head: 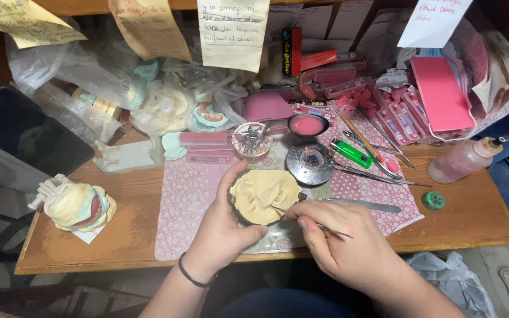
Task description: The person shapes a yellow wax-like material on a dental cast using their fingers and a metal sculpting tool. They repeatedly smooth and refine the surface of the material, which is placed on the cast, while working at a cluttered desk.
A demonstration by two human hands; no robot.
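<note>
My left hand [222, 227] grips a pale yellow plaster dental cast [264, 194] from its left side, holding it just above the pink patterned mat [187, 194]. My right hand [340, 241] holds a thin metal carving tool [319, 225] like a pen, its tip touching the right edge of the cast. A black band sits on my left wrist.
On the wooden table [472, 218] lie a metal knife [366, 205], a green lighter [351, 153], a round metal burner [310, 164], a ladle of pink wax [306, 125], a pink liquid bottle [463, 160], pink wax sheets [440, 91], bagged casts and another cast [78, 206] at left.
</note>
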